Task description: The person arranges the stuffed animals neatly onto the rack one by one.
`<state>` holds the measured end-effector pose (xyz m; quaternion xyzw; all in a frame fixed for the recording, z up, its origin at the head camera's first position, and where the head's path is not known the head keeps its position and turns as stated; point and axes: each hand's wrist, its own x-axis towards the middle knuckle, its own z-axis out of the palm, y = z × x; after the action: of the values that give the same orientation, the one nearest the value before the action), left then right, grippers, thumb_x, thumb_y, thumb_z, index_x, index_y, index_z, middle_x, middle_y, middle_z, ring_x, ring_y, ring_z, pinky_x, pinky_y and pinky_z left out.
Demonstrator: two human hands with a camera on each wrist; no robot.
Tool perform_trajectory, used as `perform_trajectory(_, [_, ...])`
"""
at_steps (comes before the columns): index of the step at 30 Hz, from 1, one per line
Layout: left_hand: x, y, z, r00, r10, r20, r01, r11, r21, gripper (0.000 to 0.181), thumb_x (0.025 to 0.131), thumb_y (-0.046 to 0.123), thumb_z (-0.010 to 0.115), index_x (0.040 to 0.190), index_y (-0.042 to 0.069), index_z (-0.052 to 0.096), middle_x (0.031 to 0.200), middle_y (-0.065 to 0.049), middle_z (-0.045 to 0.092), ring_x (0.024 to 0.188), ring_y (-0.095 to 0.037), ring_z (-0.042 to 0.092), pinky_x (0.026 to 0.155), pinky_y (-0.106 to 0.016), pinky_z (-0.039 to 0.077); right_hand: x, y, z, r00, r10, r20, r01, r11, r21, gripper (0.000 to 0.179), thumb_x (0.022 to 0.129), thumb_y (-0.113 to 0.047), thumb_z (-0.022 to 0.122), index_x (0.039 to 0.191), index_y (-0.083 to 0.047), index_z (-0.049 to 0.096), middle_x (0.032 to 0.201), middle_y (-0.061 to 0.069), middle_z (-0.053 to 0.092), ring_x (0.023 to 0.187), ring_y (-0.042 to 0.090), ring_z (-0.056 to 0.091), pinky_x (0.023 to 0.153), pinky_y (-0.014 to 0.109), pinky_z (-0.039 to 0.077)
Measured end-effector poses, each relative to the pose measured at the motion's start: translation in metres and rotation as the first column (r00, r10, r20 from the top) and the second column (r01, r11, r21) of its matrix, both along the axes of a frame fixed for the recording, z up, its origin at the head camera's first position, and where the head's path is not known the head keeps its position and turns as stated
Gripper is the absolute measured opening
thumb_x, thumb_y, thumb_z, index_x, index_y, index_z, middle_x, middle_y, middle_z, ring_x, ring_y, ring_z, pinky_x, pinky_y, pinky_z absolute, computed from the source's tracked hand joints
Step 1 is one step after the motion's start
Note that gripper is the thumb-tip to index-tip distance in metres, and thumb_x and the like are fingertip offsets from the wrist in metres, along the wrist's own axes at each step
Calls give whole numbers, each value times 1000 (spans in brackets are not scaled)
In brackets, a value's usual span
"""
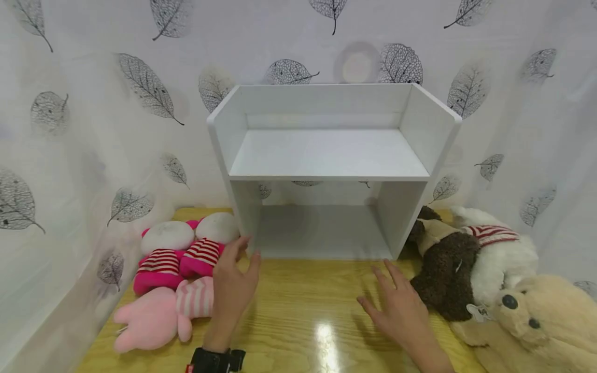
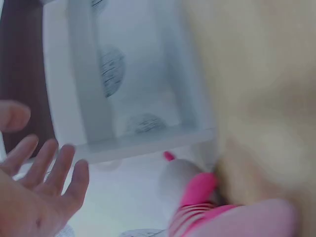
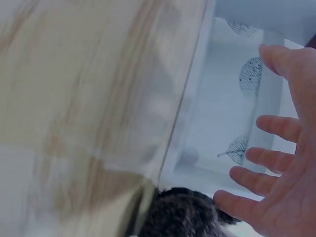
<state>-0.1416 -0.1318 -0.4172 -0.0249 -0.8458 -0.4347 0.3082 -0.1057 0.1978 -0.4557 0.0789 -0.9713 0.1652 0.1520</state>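
A white two-tier shelf (image 1: 326, 155) stands at the back of the wooden table, both tiers bare. My left hand (image 1: 233, 282), a dark band on its wrist, is by the shelf's lower left front corner with fingers spread and nothing held. In the left wrist view the left hand (image 2: 44, 182) shows its fingers loosely extended. My right hand (image 1: 398, 305) hovers over the table in front of the shelf's lower right corner, fingers apart. The right wrist view also shows that right hand (image 3: 284, 163) holding nothing.
Two plush toys in striped red tops (image 1: 160, 261) and a pink plush toy (image 1: 154, 316) lie left. On the right are a dark brown plush (image 1: 450, 269), a white plush (image 1: 506, 254) and a tan plush bear (image 1: 550, 321). A leaf-patterned curtain (image 1: 116, 31) hangs behind.
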Motion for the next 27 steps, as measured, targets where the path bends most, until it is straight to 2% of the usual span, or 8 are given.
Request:
perform_trajectory(2, [-11,-4,12,995,21,-98,-13,997,82,36,89,3,73,125,-2,67,117,-18,72,106,-33,71,87,-42,58,3,4,3,998,-3,-70,2,1000,-26,71,82,-44,83,140,-10,61,150,23,51,118,49,62,78,61,56])
perform_trajectory(4, [-23,-8,24,989,50,-140,-33,992,124,39,90,3,72,128,-3,65,121,-20,70,110,-35,70,89,-46,58,6,8,8,990,-3,-140,-3,999,-39,71,79,-40,86,138,-10,62,147,22,54,111,48,65,68,56,57])
perform_trajectory(9, [-49,-16,44,994,73,-86,-61,988,140,56,93,11,71,145,1,52,140,-21,60,124,-40,63,99,-56,53,14,20,22,958,11,-287,-22,999,-37,73,71,-33,91,136,-12,64,142,22,59,106,47,66,58,51,56])
perform_trajectory(12, [-61,-19,50,997,51,-51,-44,990,134,62,94,14,70,150,0,47,145,-22,56,127,-42,61,101,-57,52,18,28,29,932,27,-360,-45,998,-42,66,83,-48,82,135,-11,65,140,23,60,107,48,66,63,56,57])
perform_trajectory(17, [-75,-20,54,1000,2,-28,2,991,132,58,97,16,65,149,-1,46,146,-23,56,129,-40,60,101,-57,53,24,41,41,899,35,-437,-62,997,-48,79,98,-71,41,132,-5,66,137,26,61,108,49,63,78,63,52])
perform_trajectory(23, [-87,-19,54,1000,-11,-4,11,994,109,49,100,15,59,145,-2,50,142,-24,60,133,-37,58,102,-57,52,36,53,52,881,14,-473,-43,998,-50,80,100,-70,40,130,-1,67,133,29,61,109,50,61,83,56,48])
perform_trajectory(25, [-90,-20,54,999,5,47,-10,995,104,49,101,20,57,145,0,51,143,-23,60,132,-38,59,101,-58,52,39,57,54,866,19,-500,-53,997,-53,79,100,-69,42,131,-2,67,132,30,62,111,50,60,98,48,48])
perform_trajectory(27, [-93,-20,54,996,9,88,-18,995,100,48,103,23,56,145,1,50,143,-24,60,129,-40,61,98,-59,53,40,61,57,834,37,-551,-78,996,-52,78,100,-68,43,126,0,69,128,31,63,112,50,59,113,37,42])
